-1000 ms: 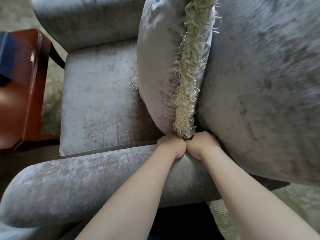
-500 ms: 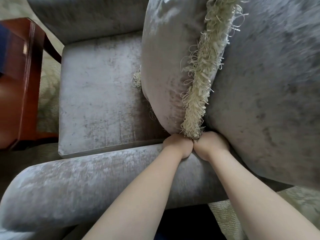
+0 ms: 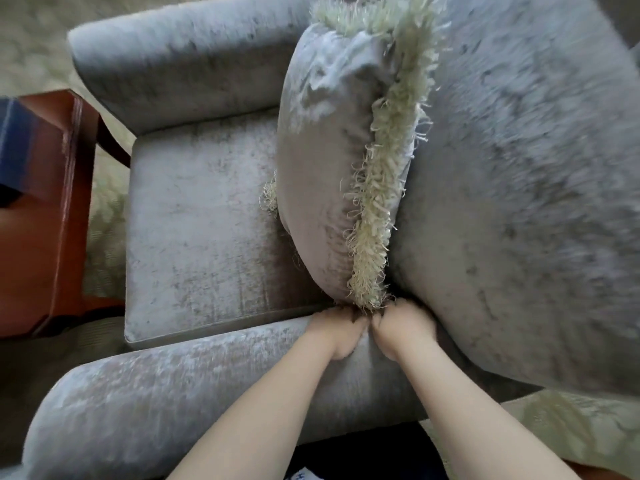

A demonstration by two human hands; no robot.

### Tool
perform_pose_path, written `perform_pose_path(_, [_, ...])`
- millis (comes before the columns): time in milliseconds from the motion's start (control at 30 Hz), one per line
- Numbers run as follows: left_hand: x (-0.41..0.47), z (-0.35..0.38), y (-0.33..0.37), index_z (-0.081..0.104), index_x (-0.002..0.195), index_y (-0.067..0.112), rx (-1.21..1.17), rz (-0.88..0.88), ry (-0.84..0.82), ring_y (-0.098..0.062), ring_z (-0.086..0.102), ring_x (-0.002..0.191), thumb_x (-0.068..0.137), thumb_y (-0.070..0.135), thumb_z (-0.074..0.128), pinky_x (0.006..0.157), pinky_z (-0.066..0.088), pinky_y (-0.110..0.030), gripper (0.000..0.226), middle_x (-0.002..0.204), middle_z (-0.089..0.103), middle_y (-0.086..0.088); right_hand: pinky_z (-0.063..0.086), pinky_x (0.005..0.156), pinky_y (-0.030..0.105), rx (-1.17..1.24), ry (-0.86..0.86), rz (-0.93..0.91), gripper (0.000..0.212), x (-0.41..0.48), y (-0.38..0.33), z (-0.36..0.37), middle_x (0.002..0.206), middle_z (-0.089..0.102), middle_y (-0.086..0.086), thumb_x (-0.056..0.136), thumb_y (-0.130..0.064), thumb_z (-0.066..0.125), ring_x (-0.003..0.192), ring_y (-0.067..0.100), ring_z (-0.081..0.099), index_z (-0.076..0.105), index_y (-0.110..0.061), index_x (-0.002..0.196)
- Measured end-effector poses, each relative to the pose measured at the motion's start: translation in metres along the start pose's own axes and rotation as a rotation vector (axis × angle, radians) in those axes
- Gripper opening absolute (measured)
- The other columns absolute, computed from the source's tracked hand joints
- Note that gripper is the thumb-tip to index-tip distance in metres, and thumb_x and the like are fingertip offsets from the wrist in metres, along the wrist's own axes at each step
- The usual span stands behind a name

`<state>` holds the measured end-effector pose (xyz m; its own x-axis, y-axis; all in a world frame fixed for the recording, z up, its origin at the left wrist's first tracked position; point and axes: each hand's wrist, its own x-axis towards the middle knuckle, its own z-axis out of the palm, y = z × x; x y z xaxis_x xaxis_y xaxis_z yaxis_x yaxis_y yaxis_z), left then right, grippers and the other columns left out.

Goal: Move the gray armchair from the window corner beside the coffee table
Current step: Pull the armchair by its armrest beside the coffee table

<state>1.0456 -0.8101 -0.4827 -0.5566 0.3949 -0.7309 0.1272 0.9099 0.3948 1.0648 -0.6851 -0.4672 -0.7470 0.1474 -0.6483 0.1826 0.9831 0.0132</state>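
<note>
Armchair (image 3: 214, 216): beside red-brown wooden table (image 3: 45, 216), front toward its edge. Left hand (image 3: 334, 336), right hand (image 3: 401, 332): side by side, clenched on near armrest at back corner, likely for shoving. Fringed cushion (image 3: 329, 161): propped against backrest.

Soft, even daylight lit the scene, with no glare. The velvet of the gray armchair (image 3: 214, 216) showed pale sheen patches. Deep shadow sat in the crease under the fringed cushion (image 3: 332, 174) and below the near armrest. Motion blur smeared the chair's back on the right and the wooden table (image 3: 41, 216) at left. Wide-angle distortion bowed the edges.
</note>
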Motion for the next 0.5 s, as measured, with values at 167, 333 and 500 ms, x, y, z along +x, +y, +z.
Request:
perform_pose_path(167, [-0.044,-0.032,-0.024,0.062,0.108,0.018,-0.168,-0.192,0.11,-0.029,0.056,0.109,0.094,0.046,0.036,0.084,0.044,-0.032,0.041,0.119,0.061,-0.011,0.039,0.094,0.039,-0.218,-0.284,-0.079,0.044,-0.031,-0.022,-0.063,0.135,0.048,0.005,0.088,-0.027,0.045,0.122,0.027,0.047,0.05,-0.014,0.13])
perform_pose_path(333, [-0.062,-0.119,-0.001,0.063,0.095,0.018,-0.277,-0.352,0.549,-0.028,0.057,0.091,0.091,0.033,0.044,0.069,0.039,-0.03,0.025,0.105,0.066,-0.01,0.045,0.085,0.036,-0.037,-0.129,-0.337,0.036,-0.037,-0.028,-0.185,0.119,0.058,0.01,0.092,-0.031,0.042,0.108,0.031,0.055,0.059,-0.01,0.115])
perform_pose_path(500, [-0.057,-0.186,0.069,0.05,0.124,0.011,-0.556,-0.26,0.898,-0.028,0.049,0.111,0.094,0.027,0.046,0.088,0.037,-0.033,0.034,0.126,0.051,-0.011,0.043,0.069,0.031,0.038,0.167,-0.606,0.023,-0.032,0.003,-0.286,0.077,0.049,0.0,0.091,-0.034,0.041,0.082,0.025,0.05,0.054,-0.017,0.083])
